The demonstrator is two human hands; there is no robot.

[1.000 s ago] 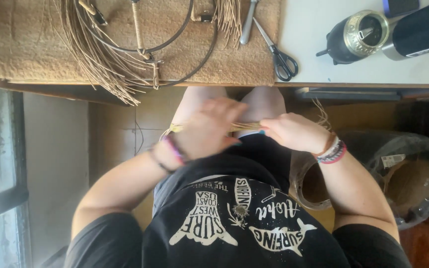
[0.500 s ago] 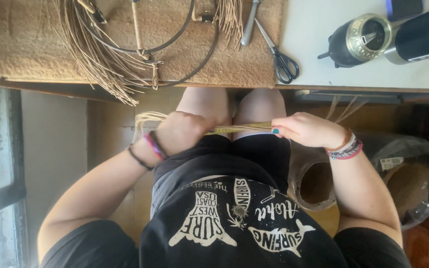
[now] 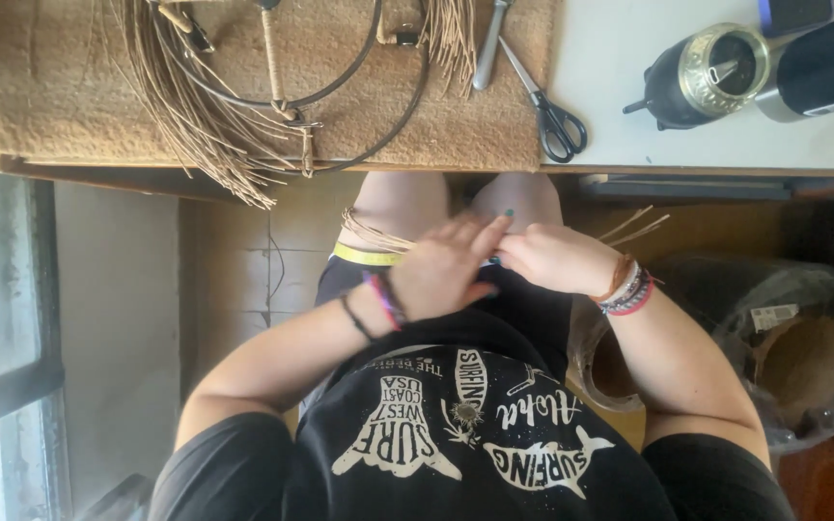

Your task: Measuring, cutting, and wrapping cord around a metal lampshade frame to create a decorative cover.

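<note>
- Head view: the step in hand looks like working a bunch of straw strands (image 3: 375, 234) over the lap — below the bench (image 3: 707, 145) edge.
- Left hand (image 3: 436, 275) and right hand (image 3: 557, 259) meet, each grip pinched narrow on the strands.
- Judged: any further working calls for keeping them taut.
- Scissors (image 3: 557, 125) lie apart, on the bench.

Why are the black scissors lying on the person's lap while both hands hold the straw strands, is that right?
Not quite. The head view shows the black scissors lying on the table, at the edge of the brown mat. The left hand and right hand do hold the straw strands over the lap.
</note>
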